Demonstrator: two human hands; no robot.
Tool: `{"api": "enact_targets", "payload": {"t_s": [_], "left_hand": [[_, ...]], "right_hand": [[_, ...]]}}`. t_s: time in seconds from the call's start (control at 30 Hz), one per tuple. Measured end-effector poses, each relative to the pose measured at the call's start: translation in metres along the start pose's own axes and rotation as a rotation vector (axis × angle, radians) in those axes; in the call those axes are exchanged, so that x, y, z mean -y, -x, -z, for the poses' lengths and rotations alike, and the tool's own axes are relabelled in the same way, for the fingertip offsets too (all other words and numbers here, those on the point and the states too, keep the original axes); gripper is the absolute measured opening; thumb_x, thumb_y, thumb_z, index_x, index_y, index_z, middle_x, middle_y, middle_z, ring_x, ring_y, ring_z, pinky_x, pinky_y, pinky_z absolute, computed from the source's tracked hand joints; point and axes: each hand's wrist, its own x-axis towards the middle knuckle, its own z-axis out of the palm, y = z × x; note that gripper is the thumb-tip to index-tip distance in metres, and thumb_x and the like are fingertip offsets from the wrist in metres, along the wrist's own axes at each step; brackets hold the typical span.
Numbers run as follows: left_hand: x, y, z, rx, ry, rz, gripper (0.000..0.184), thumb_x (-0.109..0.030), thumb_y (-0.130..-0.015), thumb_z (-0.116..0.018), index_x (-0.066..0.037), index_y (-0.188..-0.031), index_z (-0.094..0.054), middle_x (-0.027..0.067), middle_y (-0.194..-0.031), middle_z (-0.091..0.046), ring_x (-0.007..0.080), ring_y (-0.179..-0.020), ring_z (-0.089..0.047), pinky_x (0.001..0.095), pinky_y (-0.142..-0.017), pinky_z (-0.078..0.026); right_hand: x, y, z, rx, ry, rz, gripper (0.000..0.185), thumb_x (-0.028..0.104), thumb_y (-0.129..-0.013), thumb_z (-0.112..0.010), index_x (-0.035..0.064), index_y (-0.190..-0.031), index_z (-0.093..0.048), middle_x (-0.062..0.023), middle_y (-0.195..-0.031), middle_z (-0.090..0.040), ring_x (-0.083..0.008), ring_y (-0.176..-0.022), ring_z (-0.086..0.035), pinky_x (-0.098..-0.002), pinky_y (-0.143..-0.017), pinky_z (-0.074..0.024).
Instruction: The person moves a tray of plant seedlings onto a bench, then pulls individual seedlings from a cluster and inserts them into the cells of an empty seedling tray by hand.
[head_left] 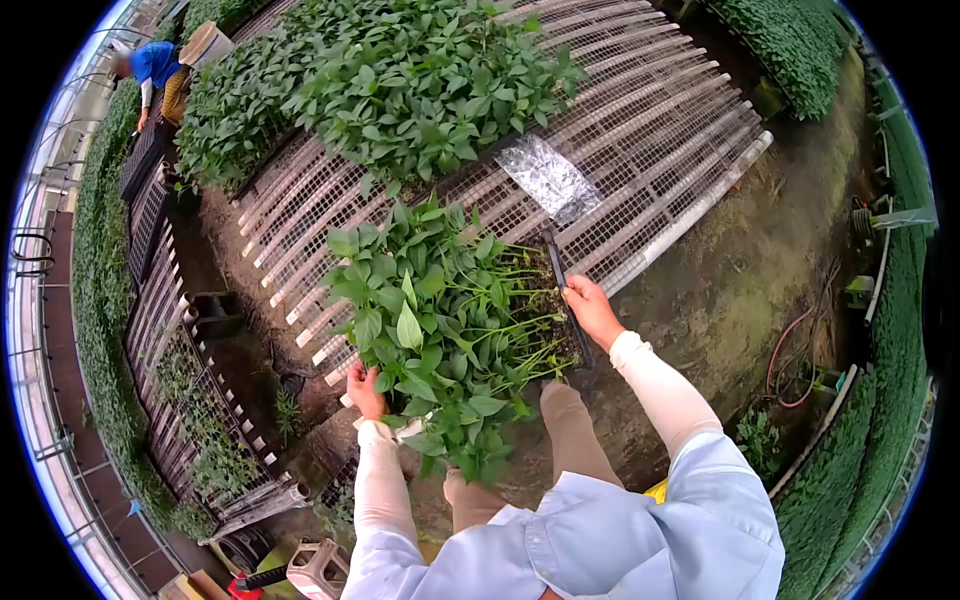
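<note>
Head view: a tray [580, 340] of leafy seedlings [420, 310] is in front of the person's body, near the slatted bench [670, 150], its stems running leftward from the dark soil. The right hand [595, 312] pinches the tray's rim between thumb and fingers. The left hand [366, 391] is at the far side, against the leaves; its fingers are bent, but whether they grip anything cannot be told. A crinkled silvery sheet [550, 178] lies on the bench beside more plants [430, 90]. A co-worker in blue [155, 66] leans over dark trays [147, 215].
</note>
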Motion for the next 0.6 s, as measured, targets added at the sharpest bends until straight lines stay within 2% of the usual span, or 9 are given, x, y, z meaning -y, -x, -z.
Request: {"api": "enact_targets", "payload": {"t_s": [0.07, 0.13, 0.2, 0.33, 0.47, 0.53, 0.57, 0.6], "left_hand": [[0.01, -0.015, -0.065, -0.046, 0.103, -0.014, 0.017, 0.001, -0.084, -0.069, -0.002, -0.099, -0.061, -0.0036, -0.077, -0.058, 0.0031, -0.062, -0.048, 0.0187, -0.058, -0.04], [0.029, -0.036, -0.118, -0.098, 0.036, -0.044, 0.017, 0.003, -0.085, -0.067, -0.002, -0.1, -0.059, -0.005, -0.076, -0.053, 0.0037, -0.063, -0.046, 0.02, -0.057, -0.038], [0.012, -0.046, -0.175, -0.072, 0.164, -0.037, 0.019, 0.004, -0.085, -0.065, -0.003, -0.101, -0.057, -0.0059, -0.075, -0.048, 0.004, -0.064, -0.043, 0.0199, -0.058, -0.036], [0.029, -0.089, -0.248, -0.025, 0.054, -0.074, 0.018, 0.006, -0.086, -0.062, -0.005, -0.099, -0.056, -0.0052, -0.076, -0.051, 0.0047, -0.065, -0.044, 0.0196, -0.062, -0.037], [0.032, -0.123, -0.3, -0.022, 0.147, -0.075, 0.018, 0.007, -0.087, -0.062, -0.005, -0.099, -0.056, -0.0052, -0.075, -0.051, 0.0048, -0.065, -0.044, 0.02, -0.062, -0.038], [0.038, -0.143, -0.308, -0.032, 0.186, 0.037, 0.018, 0.007, -0.088, -0.063, -0.005, -0.1, -0.056, -0.0038, -0.076, -0.053, 0.0055, -0.065, -0.047, 0.0212, -0.061, -0.042], [0.084, -0.178, -0.288, 0.033, 0.057, 0.002, 0.018, 0.006, -0.088, -0.064, -0.005, -0.1, -0.056, -0.0003, -0.081, -0.059, 0.0089, -0.068, -0.055, 0.024, -0.065, -0.049], [0.041, -0.152, -0.298, 0.111, 0.288, 0.283, 0.024, -0.003, -0.089, -0.068, -0.005, -0.11, -0.058, 0.0091, -0.099, -0.066, 0.0188, -0.083, -0.065, 0.0334, -0.078, -0.055]], "right_hand": [[-0.002, -0.065, 0.035, -0.008, 0.131, 0.063, 0.016, 0.012, -0.092, -0.058, -0.0011, -0.1, -0.059, -0.0076, -0.085, -0.063, -0.0139, -0.079, -0.055, -0.032, -0.073, -0.0462], [-0.007, -0.126, 0.066, -0.063, 0.25, 0.203, 0.02, 0.014, -0.092, -0.059, -0.0028, -0.102, -0.06, -0.0117, -0.087, -0.066, -0.0187, -0.079, -0.06, -0.0344, -0.073, -0.0475], [-0.003, -0.178, 0.093, -0.049, 0.327, 0.195, 0.022, 0.015, -0.091, -0.059, -0.0025, -0.104, -0.061, -0.0154, -0.09, -0.068, -0.023, -0.081, -0.064, -0.0361, -0.074, -0.0484], [-0.034, -0.286, 0.134, -0.128, 0.371, 0.239, 0.027, 0.023, -0.09, -0.061, 0.0022, -0.107, -0.063, -0.0177, -0.092, -0.069, -0.0353, -0.087, -0.065, -0.0415, -0.077, -0.049], [-0.035, -0.348, 0.15, -0.222, 0.636, 0.169, 0.028, 0.024, -0.091, -0.06, 0.0057, -0.111, -0.065, -0.018, -0.1, -0.069, -0.0383, -0.095, -0.065, -0.0456, -0.081, -0.0498], [-0.04, -0.368, 0.151, -0.34, 0.688, 0.022, 0.028, 0.027, -0.093, -0.06, 0.008, -0.112, -0.067, -0.0167, -0.102, -0.07, -0.037, -0.099, -0.065, -0.0477, -0.085, -0.0494], [-0.044, -0.376, 0.151, -0.353, 0.695, 0.0, 0.027, 0.027, -0.092, -0.06, 0.0089, -0.111, -0.067, -0.0166, -0.102, -0.07, -0.037, -0.099, -0.065, -0.0478, -0.085, -0.0494], [-0.047, -0.382, 0.152, -0.369, 0.701, -0.021, 0.027, 0.028, -0.092, -0.06, 0.0097, -0.111, -0.068, -0.0165, -0.102, -0.07, -0.0369, -0.099, -0.065, -0.0478, -0.086, -0.0495]]}}
